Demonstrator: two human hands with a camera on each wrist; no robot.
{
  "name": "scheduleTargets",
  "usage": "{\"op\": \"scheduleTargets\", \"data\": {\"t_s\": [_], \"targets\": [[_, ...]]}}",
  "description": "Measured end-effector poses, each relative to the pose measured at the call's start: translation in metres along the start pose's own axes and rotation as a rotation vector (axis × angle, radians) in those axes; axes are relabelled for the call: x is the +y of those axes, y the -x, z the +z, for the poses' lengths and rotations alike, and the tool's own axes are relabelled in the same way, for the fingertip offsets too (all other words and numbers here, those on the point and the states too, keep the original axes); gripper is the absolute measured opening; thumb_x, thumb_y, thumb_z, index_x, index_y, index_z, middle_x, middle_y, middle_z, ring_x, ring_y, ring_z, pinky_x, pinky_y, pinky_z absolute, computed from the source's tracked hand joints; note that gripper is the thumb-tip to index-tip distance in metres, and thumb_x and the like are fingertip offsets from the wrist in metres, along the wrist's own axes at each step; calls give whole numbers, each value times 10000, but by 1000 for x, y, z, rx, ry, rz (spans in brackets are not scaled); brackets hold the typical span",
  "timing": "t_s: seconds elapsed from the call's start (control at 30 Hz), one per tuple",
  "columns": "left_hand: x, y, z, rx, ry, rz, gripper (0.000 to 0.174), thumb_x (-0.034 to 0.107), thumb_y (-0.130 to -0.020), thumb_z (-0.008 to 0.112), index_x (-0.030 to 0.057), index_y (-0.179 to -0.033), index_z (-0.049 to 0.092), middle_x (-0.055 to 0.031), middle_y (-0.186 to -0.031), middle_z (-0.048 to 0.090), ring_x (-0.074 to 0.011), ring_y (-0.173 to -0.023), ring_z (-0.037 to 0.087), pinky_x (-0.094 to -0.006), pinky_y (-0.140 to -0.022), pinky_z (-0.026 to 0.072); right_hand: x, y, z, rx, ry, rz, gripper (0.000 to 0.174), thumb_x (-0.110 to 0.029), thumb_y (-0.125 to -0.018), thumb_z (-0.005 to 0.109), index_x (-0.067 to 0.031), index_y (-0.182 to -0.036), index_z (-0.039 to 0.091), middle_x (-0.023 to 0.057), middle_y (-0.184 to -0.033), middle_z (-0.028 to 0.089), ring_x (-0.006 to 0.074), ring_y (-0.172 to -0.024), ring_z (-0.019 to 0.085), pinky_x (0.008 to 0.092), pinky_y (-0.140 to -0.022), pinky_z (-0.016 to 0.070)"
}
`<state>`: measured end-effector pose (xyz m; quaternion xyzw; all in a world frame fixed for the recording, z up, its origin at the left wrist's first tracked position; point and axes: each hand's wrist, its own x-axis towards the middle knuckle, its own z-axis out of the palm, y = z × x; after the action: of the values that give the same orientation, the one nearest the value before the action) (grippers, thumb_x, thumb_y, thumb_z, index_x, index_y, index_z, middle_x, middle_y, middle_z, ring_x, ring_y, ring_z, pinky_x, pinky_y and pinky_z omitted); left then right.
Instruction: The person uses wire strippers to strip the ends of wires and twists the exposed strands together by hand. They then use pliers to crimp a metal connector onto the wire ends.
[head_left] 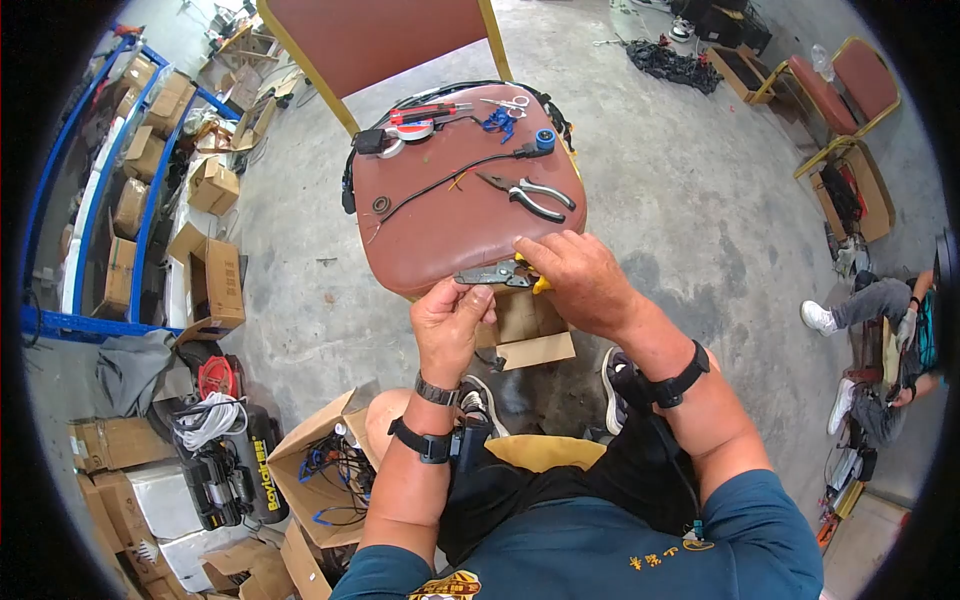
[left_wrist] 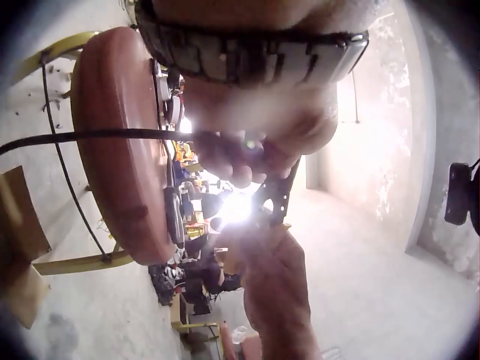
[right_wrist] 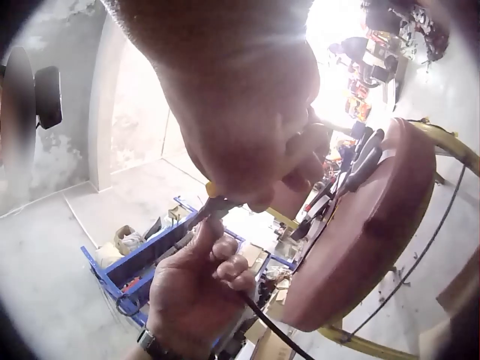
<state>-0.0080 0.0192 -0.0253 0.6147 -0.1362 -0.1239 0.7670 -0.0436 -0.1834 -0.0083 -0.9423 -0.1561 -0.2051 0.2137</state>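
My right hand [head_left: 590, 278] grips the yellow handles of a wire stripper [head_left: 488, 275] just off the front edge of the chair seat. Its grey metal head points left, with the tip at my left hand [head_left: 448, 325]. The left thumb and fingers pinch a black cable [right_wrist: 264, 316], which hangs away below the hand in the right wrist view. In the left wrist view the cable [left_wrist: 90, 137] crosses in front of the seat. The cable's end is hidden between my fingers and the tool.
On the red chair seat [head_left: 430, 240] lie combination pliers [head_left: 530, 193], a black cable with a blue plug [head_left: 544, 140], scissors [head_left: 512, 105] and red-handled tools [head_left: 415, 115]. An open carton of cables [head_left: 320, 450] stands left of my legs. Another person [head_left: 885, 340] sits far right.
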Motion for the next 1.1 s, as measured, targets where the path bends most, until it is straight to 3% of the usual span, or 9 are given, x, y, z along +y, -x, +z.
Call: {"op": "scheduleTargets", "data": {"t_s": [0.2,0.4,0.5,0.7,0.8,0.9,1.1], "targets": [[-3,-2,-3,19,12,25,88,46,-928,633,-27,-970,657,-9,-760,615,-71,-636,538,-210,-592,444,-6,0,3,-43,25,18,378,-38,-781,582,-29,-1159,574,87,-828,598,270,-800,602,387,-688,477],[-5,-3,-8,12,8,26,79,57,-929,638,-19,-939,650,-8,-762,614,-71,-630,531,-214,-574,435,-9,-1,3,-8,37,0,256,-41,-779,573,-45,-1035,569,78,-805,582,259,-775,591,376,-674,470],[-7,-3,-8,22,-1,13,77,62,-928,641,-15,-926,648,-7,-765,616,-71,-631,535,-215,-576,442,-8,0,1,-72,45,17,409,-44,-764,591,-27,-1172,571,98,-844,606,279,-806,612,395,-682,489],[-7,-7,-10,28,2,21,72,61,-920,650,-10,-931,652,6,-757,610,-59,-624,530,-204,-567,443,-13,-1,3,-38,81,12,424,-104,-747,669,-55,-1158,577,92,-834,633,282,-786,633,402,-654,491],[-7,-7,-8,51,-29,7,85,76,-915,663,-6,-935,656,21,-731,598,-44,-596,511,-193,-531,419,-17,2,4,-182,-49,199,429,-145,-768,710,-76,-1170,574,108,-811,660,305,-751,661,417,-618,501],[-7,-7,-7,62,-79,-24,103,97,-912,676,-3,-932,660,36,-699,582,-30,-565,486,-186,-494,384,-12,7,12,-90,-149,174,331,-159,-801,671,-86,-1108,571,125,-770,668,331,-699,680,430,-578,532],[-4,-3,-4,78,-146,-47,105,108,-909,676,17,-874,639,20,-667,572,-48,-539,481,-200,-474,380,-8,6,11,-146,-58,172,303,-158,-806,670,-88,-1078,557,98,-756,665,302,-703,680,412,-580,532]]}}
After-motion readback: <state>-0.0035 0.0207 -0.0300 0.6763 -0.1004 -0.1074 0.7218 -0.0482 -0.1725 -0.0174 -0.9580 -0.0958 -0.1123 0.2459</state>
